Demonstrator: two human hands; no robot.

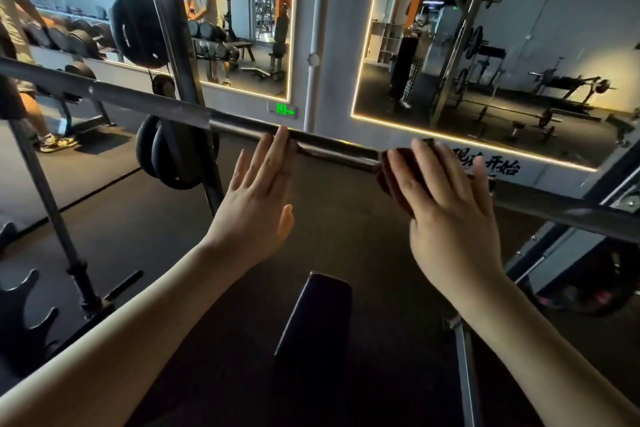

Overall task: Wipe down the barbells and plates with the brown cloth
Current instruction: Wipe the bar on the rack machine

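Barbell [332, 147] slanting across the frame from the left edge down to the right edge, above a dark bench pad [311, 322] at bottom centre. Left hand [256, 204], at centre, fingers straight and together, tips touching the bar. Right hand [446, 215], right of centre, fingers extended and spread, pressing the brown cloth [393, 166] onto the bar; black plates [173, 163] hang at centre left.

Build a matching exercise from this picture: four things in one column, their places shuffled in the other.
Things:
1 left hand
2 right hand
3 brown cloth
4 bench pad

Places:
A between a palm and the barbell
B below the barbell, lower centre of view
C fingertips on the bare barbell
D laid flat on the brown cloth

Pairs: 1-C, 2-D, 3-A, 4-B
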